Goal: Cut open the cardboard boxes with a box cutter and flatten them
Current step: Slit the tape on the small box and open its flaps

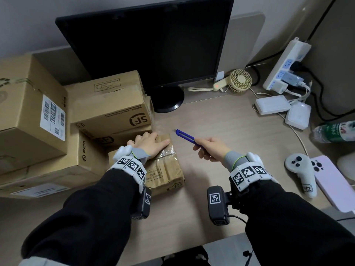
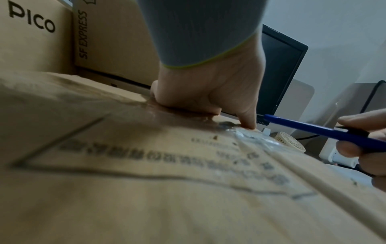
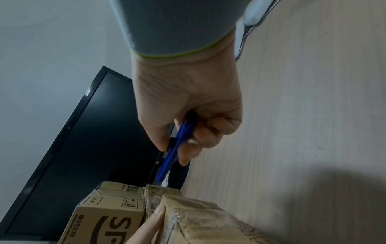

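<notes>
A small brown cardboard box [image 1: 169,169] sealed with clear tape lies on the desk in front of me, also seen close up in the left wrist view as the box [image 2: 146,181] and low in the right wrist view as the box [image 3: 208,219]. My left hand [image 1: 151,144] lies on its far end, thumb stretched along the top and fingers bent over the far edge. My right hand [image 1: 209,148] grips a blue box cutter [image 1: 185,137] in the air to the right of the box's far end, tip pointing up-left. The cutter [image 3: 173,153] touches nothing.
Larger boxes are stacked at the left: an SF box [image 1: 109,104], a PICO box [image 1: 57,160] and a labelled box [image 1: 28,112]. A monitor [image 1: 146,45] stands behind. At the right lie a fan [image 1: 240,79], power strip [image 1: 286,62], controller [image 1: 299,169], phone [image 1: 330,183] and bottle [image 1: 334,132].
</notes>
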`<action>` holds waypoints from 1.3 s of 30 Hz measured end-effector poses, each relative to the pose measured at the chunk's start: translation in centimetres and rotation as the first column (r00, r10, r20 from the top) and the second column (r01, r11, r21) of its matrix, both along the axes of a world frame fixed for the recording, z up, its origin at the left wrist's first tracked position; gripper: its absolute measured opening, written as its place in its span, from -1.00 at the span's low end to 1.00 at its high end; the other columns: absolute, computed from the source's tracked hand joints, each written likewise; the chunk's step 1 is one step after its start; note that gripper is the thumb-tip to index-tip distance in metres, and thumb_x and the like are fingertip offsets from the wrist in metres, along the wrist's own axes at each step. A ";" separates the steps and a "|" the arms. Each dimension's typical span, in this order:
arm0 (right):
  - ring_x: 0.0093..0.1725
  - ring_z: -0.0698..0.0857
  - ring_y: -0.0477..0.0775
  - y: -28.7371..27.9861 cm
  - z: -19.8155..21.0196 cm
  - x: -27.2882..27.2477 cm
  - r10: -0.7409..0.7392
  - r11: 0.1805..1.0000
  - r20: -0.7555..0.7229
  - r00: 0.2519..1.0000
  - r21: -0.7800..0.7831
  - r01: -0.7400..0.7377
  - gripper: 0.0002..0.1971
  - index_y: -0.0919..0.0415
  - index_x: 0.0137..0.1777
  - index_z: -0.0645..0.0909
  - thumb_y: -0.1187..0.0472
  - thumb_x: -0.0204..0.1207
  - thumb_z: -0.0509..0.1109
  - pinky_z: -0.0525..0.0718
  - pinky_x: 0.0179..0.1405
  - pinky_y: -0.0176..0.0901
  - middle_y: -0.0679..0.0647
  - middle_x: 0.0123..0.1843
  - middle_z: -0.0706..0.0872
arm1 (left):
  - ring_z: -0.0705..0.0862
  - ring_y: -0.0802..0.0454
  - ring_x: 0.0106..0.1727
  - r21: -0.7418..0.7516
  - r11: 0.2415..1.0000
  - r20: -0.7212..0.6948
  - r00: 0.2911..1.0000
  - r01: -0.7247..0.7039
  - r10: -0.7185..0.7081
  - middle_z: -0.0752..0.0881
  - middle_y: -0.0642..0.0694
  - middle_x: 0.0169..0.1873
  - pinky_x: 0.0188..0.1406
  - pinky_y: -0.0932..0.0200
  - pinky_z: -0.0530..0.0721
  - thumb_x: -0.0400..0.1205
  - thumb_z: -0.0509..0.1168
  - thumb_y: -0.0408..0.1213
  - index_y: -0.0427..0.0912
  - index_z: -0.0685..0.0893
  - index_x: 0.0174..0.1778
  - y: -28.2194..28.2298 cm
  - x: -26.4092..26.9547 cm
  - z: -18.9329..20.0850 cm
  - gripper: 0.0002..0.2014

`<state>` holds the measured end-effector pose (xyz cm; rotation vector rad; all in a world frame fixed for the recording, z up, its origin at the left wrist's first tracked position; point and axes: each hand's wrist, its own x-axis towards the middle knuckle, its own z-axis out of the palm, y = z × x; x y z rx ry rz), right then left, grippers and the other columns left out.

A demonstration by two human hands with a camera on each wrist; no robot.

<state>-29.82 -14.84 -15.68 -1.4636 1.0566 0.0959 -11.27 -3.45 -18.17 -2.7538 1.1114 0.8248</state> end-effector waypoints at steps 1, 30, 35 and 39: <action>-0.55 0.38 -0.08 0.0 0.1 -0.1 0.040 0.999 -0.017 0.999 0.004 -0.040 -0.72 0.14 -0.18 0.60 0.06 0.67 0.17 0.20 -0.56 -0.27 0.03 -0.46 0.64 | 0.35 -0.18 0.46 -0.002 1.000 0.001 1.000 -0.003 0.003 0.41 -0.06 0.48 0.32 -0.17 0.27 0.59 -0.05 0.39 0.11 0.36 0.51 0.0 0.0 0.0 -0.35; -0.74 0.18 -0.11 0.4 -0.6 -0.4 -0.017 1.000 -0.050 0.999 -0.009 0.017 -0.85 0.11 -0.09 0.61 0.17 0.59 0.21 0.06 -0.67 -0.40 0.04 -0.54 0.36 | 0.37 -0.19 0.43 -0.017 1.000 0.029 0.999 -0.018 0.019 0.42 -0.06 0.45 0.27 -0.16 0.27 0.62 -0.10 0.37 0.12 0.35 0.52 0.2 -0.2 -0.4 -0.37; -0.70 0.18 -0.08 0.6 -0.5 -0.6 0.027 1.000 -0.072 0.997 -0.001 -0.028 -0.77 0.11 -0.09 0.70 0.15 0.60 0.19 0.08 -0.67 -0.39 0.05 -0.53 0.36 | 0.37 -0.19 0.43 -0.006 1.000 0.032 0.999 -0.027 0.027 0.42 -0.06 0.45 0.29 -0.17 0.27 0.61 -0.11 0.37 0.12 0.36 0.51 0.1 -0.2 -0.4 -0.37; -0.70 0.19 -0.08 0.8 -0.7 -0.6 0.049 0.999 -0.086 0.995 0.002 -0.049 -0.75 0.11 -0.10 0.71 0.16 0.61 0.18 0.08 -0.67 -0.40 0.06 -0.54 0.35 | 0.36 -0.20 0.43 0.000 0.999 0.029 0.999 -0.036 0.036 0.41 -0.07 0.46 0.30 -0.17 0.27 0.62 -0.10 0.36 0.11 0.34 0.52 0.1 -0.3 -0.3 -0.37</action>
